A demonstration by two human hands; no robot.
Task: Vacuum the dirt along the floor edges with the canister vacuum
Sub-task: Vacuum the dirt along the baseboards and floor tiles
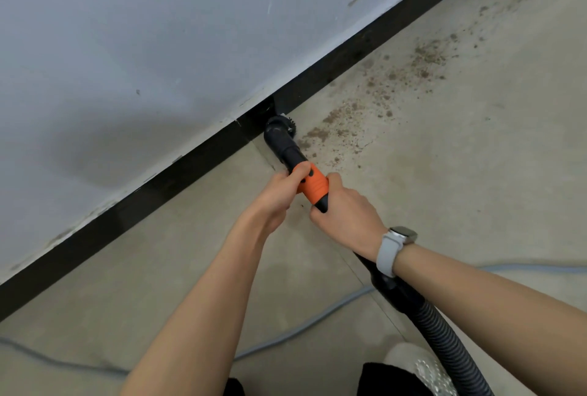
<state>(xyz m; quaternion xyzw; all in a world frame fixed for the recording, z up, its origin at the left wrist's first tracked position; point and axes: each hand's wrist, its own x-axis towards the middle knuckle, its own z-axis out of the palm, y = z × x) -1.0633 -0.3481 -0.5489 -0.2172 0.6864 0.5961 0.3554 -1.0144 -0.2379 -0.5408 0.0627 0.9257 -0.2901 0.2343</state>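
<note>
Pointing away from the person, a black vacuum nozzle [279,135] with a small round brush tip sits on the floor beyond both hands, its tip touching the black baseboard [178,170] where floor and wall meet. Behind the nozzle is an orange grip section [313,184], and both hands are clamped on it, close together with the orange part showing between them. The left hand [279,195] wraps it from the left side, thumb lying along the top of the orange part. The right hand [346,211] grips just behind, fingers curled under the black end of the handle, and its wrist carries a watch [397,246] with a pale grey strap. From under the right wrist a black ribbed hose [444,338] runs back toward the person and out at the bottom edge. Brown dirt [381,90] lies scattered on the beige floor [476,173] to the right of the nozzle and farther ahead of the right hand, following the baseboard into the distance. Floor to the left of the hands, along the same baseboard, looks clean of crumbs. A thin grey cord [305,325] trails across the floor beneath both forearms. A scuffed pale grey wall [143,30] rises above the baseboard. Near the bottom edge, right of the left forearm, a light-coloured shoe [413,360] shows beside the hose.
</note>
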